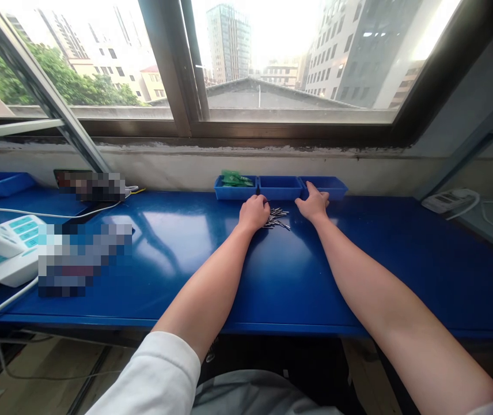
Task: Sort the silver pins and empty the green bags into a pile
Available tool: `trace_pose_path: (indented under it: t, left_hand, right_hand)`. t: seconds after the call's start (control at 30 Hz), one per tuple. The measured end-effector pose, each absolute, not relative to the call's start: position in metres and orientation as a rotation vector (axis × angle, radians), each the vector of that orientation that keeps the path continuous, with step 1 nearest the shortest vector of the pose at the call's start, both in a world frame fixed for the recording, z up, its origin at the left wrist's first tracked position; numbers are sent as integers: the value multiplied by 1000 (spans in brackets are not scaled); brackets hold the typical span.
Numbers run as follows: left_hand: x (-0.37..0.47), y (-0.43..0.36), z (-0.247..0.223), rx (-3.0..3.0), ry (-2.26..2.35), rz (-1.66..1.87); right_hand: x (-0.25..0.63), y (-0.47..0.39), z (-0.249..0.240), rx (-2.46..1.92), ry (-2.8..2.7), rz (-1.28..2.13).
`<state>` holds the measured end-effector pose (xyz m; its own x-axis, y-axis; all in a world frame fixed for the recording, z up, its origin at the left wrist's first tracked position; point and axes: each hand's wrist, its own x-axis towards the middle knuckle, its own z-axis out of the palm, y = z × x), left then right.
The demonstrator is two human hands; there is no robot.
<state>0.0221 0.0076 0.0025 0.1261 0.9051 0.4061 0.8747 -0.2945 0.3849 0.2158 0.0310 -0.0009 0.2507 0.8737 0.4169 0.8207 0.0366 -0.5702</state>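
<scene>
Forearms stretched out from the near edge across the blue surface, sleeves pushed up, both reaching toward the far side under the window. Left hand sat curled into a loose fist, fingers tucked under and resting against the near side of a small heap of metal pins; whether any pins were pinched inside that fist could not be told. Right hand lay just right of the heap, fingers released and extended, index tip touching the rim of the right-hand blue tray. Pins lay on the surface between the two hands, just in front of the middle tray, which looked empty. Left tray held something green. To work the heap well, it seemed wise to fence it with both hands so nothing rolled away, and to draw a few pins at a time. Off to the left, a white device with trailing cables stood well apart.
</scene>
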Motion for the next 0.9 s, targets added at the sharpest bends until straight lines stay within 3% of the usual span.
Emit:
trace_pose_path:
  t: [0.23, 0.47, 0.67, 0.9]
  left_hand:
    - [23, 7, 2, 2282, 1827, 757]
    - [23, 10, -3, 2333, 1727, 743]
    - [22, 12, -4, 2352, 1689, 764]
    - [23, 15, -7, 2374, 1569, 800]
  right_hand:
    - [212, 32, -4, -1833, -1620, 64]
    - [198, 26, -3, -1485, -1620, -89]
    - [184, 21, -8, -1225, -1997, 51]
    - [176, 19, -9, -1238, -2269, 137]
